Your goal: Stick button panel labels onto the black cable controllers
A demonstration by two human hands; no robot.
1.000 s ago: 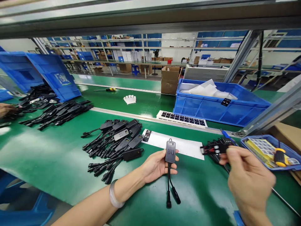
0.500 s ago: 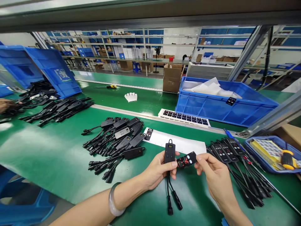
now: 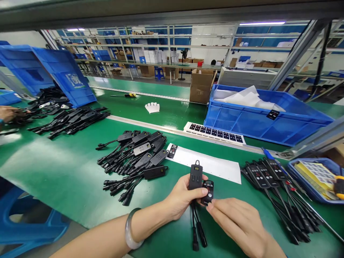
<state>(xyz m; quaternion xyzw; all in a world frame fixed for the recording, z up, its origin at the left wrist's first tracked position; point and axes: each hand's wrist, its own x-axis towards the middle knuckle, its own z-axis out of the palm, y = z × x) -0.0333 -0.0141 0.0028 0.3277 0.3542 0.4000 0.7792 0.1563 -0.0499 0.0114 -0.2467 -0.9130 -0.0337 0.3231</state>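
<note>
My left hand [image 3: 178, 200] is closed around a black controller [image 3: 196, 175] with a small digit display, a hanging loop on top and two cables hanging below. Between thumb and fingertips, my right hand [image 3: 238, 224] pinches the bottom end of a black label [image 3: 209, 190] with red and white markings. This label stands nearly upright just right of the controller, and my left thumb overlaps its edge. Behind them lies a white backing strip [image 3: 212, 166] bearing one label at its left end. A pile of unlabelled controllers [image 3: 142, 149] is to the left; several labelled controllers [image 3: 266, 175] lie to the right.
Beyond the metal strip lie a label sheet [image 3: 215, 133], a white glove [image 3: 152, 108] and a screwdriver [image 3: 130, 95]. A blue crate [image 3: 258, 122] stands at back right, a blue tray [image 3: 311, 191] at far right. Another person's hand [image 3: 9, 114] is by the far-left pile.
My right hand has moved down and left, turning the label from slanted to nearly upright, closer beside the controller. The controller stays in my left hand. The view has shifted slightly.
</note>
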